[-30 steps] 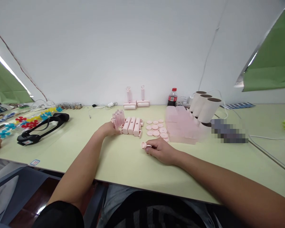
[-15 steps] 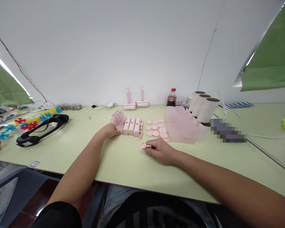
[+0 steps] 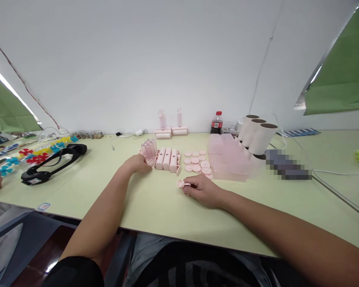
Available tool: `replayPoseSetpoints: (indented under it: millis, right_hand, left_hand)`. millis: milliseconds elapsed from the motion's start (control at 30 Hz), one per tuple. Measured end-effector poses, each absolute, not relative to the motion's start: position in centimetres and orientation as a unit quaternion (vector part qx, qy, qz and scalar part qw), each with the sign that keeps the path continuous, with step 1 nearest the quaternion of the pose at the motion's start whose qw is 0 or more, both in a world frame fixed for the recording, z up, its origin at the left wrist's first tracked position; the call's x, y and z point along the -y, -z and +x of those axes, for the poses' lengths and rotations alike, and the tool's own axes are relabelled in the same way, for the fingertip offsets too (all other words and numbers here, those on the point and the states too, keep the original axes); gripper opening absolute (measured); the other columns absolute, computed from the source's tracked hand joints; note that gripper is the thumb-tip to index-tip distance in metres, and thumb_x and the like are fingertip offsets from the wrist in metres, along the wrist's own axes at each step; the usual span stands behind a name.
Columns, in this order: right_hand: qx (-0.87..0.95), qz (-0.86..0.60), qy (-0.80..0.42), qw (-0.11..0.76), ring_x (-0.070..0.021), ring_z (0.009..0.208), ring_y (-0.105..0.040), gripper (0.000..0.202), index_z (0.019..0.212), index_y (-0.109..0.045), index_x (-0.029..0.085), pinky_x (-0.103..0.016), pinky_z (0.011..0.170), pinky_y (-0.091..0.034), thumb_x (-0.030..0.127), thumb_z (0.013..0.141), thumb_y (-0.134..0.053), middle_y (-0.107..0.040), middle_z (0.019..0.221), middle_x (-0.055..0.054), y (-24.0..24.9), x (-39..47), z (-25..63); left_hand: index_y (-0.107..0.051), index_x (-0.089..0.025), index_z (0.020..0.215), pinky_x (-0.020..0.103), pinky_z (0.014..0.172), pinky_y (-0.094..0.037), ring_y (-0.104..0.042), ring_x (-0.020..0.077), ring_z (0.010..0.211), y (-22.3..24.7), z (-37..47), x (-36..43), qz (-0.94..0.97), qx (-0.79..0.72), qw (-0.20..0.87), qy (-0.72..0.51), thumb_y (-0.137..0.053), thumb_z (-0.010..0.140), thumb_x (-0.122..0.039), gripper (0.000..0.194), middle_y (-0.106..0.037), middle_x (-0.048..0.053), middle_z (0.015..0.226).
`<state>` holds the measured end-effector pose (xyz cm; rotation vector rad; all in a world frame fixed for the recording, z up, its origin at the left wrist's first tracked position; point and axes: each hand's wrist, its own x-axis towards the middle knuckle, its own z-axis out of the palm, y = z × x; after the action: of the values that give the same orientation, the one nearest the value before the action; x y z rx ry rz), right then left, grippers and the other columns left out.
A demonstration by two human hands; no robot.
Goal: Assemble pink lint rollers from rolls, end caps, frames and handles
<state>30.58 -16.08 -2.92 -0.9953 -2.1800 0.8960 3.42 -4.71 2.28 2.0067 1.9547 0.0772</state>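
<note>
Pink piece (image 3: 181,183) (round end leftward)

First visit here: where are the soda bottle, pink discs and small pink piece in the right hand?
Soda bottle (image 3: 217,124): head view, on its label.
Pink discs (image 3: 195,160): head view, a middle disc's face.
Small pink piece (image 3: 180,183): head view, its round end.

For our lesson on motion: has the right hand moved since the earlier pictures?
No: the right hand shows no clear shift against the red-capped bottle.
</note>
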Motion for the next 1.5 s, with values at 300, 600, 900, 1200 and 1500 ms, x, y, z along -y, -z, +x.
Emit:
replayPoseSetpoints:
  millis: [300,600,900,1200,1500]
  right_hand:
    - [0.817,-0.372,-0.335,0.285,-0.0106,0.058,-0.034,0.03,0.065,-0.042,0.019,-0.025,0.055,-0.026,0.029,0.093,-0.05,-0.035,0.062,0.005,2.7,16.2,30.5]
    - [0.815,-0.377,-0.333,0.286,-0.0111,0.06,-0.035,0.029,0.066,-0.042,0.019,-0.025,0.057,-0.027,0.028,0.092,-0.05,-0.035,0.063,0.004,2.8,16.1,30.6]
    - [0.816,-0.374,-0.334,0.287,-0.0113,0.059,-0.035,0.03,0.065,-0.042,0.02,-0.025,0.056,-0.027,0.03,0.092,-0.05,-0.036,0.063,0.004,2.9,16.1,30.6]
    - [0.817,-0.371,-0.341,0.281,-0.0106,0.059,-0.034,0.029,0.065,-0.04,0.02,-0.026,0.057,-0.026,0.027,0.092,-0.049,-0.033,0.062,0.005,2.7,16.2,30.6]
    - [0.819,-0.374,-0.334,0.279,-0.0115,0.06,-0.035,0.028,0.067,-0.043,0.019,-0.026,0.058,-0.027,0.028,0.092,-0.048,-0.036,0.064,0.004,3.0,16.0,30.7]
  left_hand:
    - [-0.06,-0.019,0.073,0.026,0.051,-0.037,-0.053,0.015,0.057,-5.2,1.3,6.0,0.667,-0.684,0.232,-0.185,-0.073,0.062,-0.04,0.026,-0.062,0.003,0.069]
    - [-0.056,-0.02,0.069,0.026,0.054,-0.038,-0.054,0.0147,0.061,-4.1,2.5,5.7,0.712,-0.638,0.207,-0.207,-0.076,0.061,-0.044,0.032,-0.063,0.001,0.071]
    - [-0.057,-0.021,0.058,0.027,0.054,-0.037,-0.055,0.0182,0.062,-2.9,1.9,4.8,0.734,-0.637,0.221,-0.084,-0.078,0.052,-0.033,0.025,-0.062,0.002,0.066]
    - [-0.068,-0.02,0.081,0.024,0.052,-0.032,-0.046,0.0117,0.057,-4.7,1.2,5.9,0.711,-0.605,0.25,-0.258,-0.074,0.066,-0.047,0.032,-0.06,0.0,0.068]
    - [-0.062,-0.018,0.08,0.022,0.05,-0.036,-0.049,0.0108,0.058,-4.2,2.2,5.4,0.66,-0.6,0.24,-0.382,-0.074,0.066,-0.044,0.031,-0.058,-0.001,0.07]
